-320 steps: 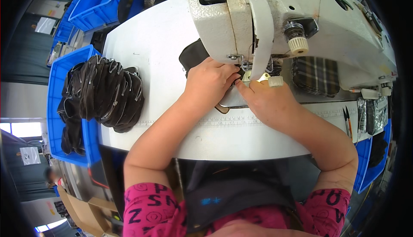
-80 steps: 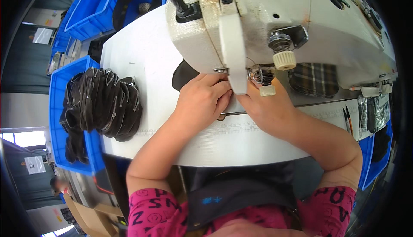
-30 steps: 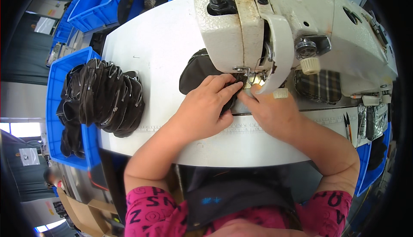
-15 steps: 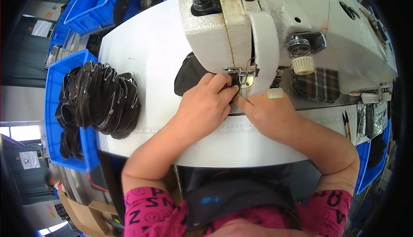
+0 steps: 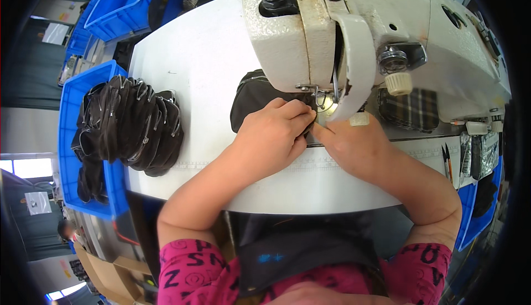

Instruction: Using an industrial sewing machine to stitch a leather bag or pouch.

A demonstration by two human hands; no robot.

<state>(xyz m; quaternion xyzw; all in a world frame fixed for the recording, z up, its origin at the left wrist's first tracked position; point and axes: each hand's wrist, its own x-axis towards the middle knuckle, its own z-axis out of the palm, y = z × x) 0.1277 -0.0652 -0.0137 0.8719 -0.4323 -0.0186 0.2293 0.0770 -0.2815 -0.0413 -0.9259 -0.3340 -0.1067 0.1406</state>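
Note:
A black fabric pouch [image 5: 255,96] with a metal zipper along its curved edge lies on the white table, its right end under the needle area of a white sewing machine [image 5: 279,48]. My left hand [image 5: 272,136] is closed on the pouch's near edge, fingers bunched beside the presser foot [image 5: 319,99]. From the other side, my right hand [image 5: 358,146] pinches the same edge with thumb and forefinger, close to my left fingertips. Its other fingers are partly hidden behind the machine's white guard [image 5: 357,64]. The pouch's edge between my fingers is mostly covered.
At the left, a heap of black zippered pouches [image 5: 133,122] spills from a blue bin [image 5: 116,189] onto the table. A plaid fabric piece [image 5: 409,108] lies right of the needle. Pen-like tools [image 5: 447,164] rest near the right edge, and a ruler strip [image 5: 409,151] crosses the table.
The machine appears slightly farther right in view. More of the pouch shows left of it, and the needle area looks brighter. Both hands keep hold of the pouch.

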